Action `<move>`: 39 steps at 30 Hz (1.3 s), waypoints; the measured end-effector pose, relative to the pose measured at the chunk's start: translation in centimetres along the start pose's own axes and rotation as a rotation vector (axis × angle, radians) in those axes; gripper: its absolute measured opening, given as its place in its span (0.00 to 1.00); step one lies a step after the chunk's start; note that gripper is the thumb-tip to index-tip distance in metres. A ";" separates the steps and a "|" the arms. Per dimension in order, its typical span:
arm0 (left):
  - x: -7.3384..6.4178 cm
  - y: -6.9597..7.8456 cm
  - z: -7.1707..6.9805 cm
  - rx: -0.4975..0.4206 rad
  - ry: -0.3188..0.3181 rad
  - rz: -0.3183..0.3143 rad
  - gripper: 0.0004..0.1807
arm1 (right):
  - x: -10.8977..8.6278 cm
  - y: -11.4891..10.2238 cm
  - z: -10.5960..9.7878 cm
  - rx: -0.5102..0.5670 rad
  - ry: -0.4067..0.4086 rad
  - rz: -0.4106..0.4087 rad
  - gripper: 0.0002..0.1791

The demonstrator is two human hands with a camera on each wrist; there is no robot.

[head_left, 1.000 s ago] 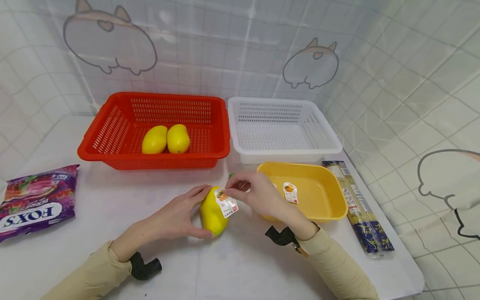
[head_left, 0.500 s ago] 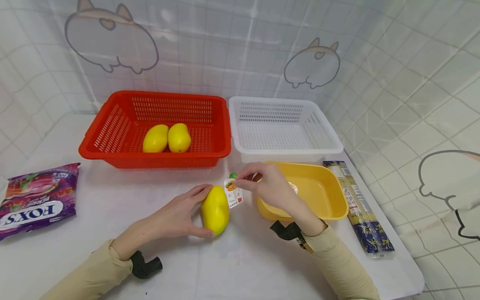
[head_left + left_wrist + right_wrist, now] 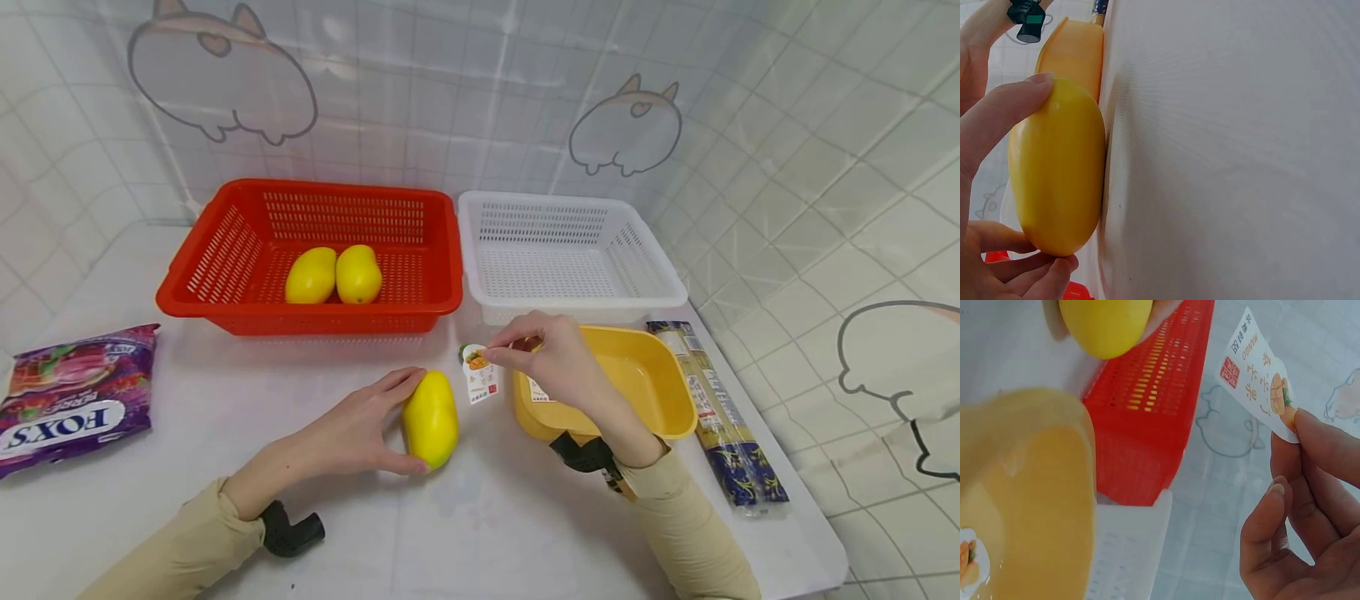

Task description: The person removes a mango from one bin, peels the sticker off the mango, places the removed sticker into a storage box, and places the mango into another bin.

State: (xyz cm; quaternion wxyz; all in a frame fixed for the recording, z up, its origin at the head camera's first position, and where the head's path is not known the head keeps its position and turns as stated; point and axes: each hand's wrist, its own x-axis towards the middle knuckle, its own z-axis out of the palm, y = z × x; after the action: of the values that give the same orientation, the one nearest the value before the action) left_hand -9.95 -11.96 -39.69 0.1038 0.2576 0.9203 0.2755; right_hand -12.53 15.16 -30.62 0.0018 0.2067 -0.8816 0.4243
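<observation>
A yellow mango (image 3: 431, 421) lies on the white table. My left hand (image 3: 345, 429) holds it from the left, and the left wrist view shows the thumb (image 3: 1022, 97) at one end and curled fingers at the other. My right hand (image 3: 558, 358) pinches a white mango sticker (image 3: 478, 379) by one edge between thumb and fingertips. Printed with a mango picture and lettering, the sticker (image 3: 1260, 375) hangs apart from the fruit, to its upper right. Behind its top edge a small green thing is mostly hidden. Below the right hand sits a yellow tub (image 3: 678, 392) with more stickers inside.
At the back left, a red basket (image 3: 300, 321) contains two mangoes (image 3: 333, 275). A white basket (image 3: 577, 304) stands beside it. A purple Fox's candy bag (image 3: 82, 392) lies far left, and a long blue-and-gold packet (image 3: 720, 425) along the table's right edge.
The right hand has drawn the sticker away from the mango, up and to the right, over the tub's left side. The left hand and mango have stayed in place.
</observation>
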 end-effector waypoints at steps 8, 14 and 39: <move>0.0 0.0 0.0 0.003 0.006 0.006 0.64 | 0.1 0.3 -1.0 0.009 0.022 0.013 0.02; -0.1 0.0 0.0 0.007 0.008 0.007 0.64 | -0.1 0.3 -1.9 -0.018 0.060 0.016 0.03; -0.2 0.2 -0.1 -0.008 -0.023 -0.011 0.65 | -1.3 1.2 -5.8 -0.142 0.122 0.109 0.05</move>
State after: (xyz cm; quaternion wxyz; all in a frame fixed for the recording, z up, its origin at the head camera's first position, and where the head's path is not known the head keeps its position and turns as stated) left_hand -9.71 -11.98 -39.46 0.1171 0.2551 0.9194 0.2756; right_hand -12.83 20.61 -28.08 0.0469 0.1316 -0.9176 0.3722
